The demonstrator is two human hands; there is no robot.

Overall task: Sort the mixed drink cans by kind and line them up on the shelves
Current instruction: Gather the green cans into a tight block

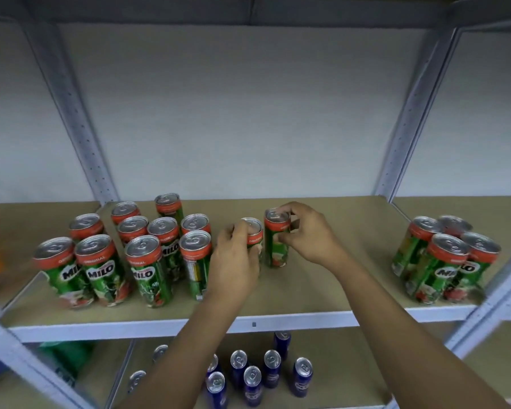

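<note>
Two Milo cans upright mid-shelf, just beside each other: left can [255, 234] wrapped by left hand [233, 261], right can [276, 240] pinched near its rim by right hand [307, 234] fingers [286, 238]. Milo cluster [136, 249] to the left, four more [446, 258] far right (labels blurred). Blue cans [257, 376] on lower shelf [345, 388]. Upper shelf [322, 290] brown-topped.

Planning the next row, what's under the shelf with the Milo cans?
Blue cans stand upright on a lower shelf. The arms and the upper shelf's edge cover part of it.
</note>
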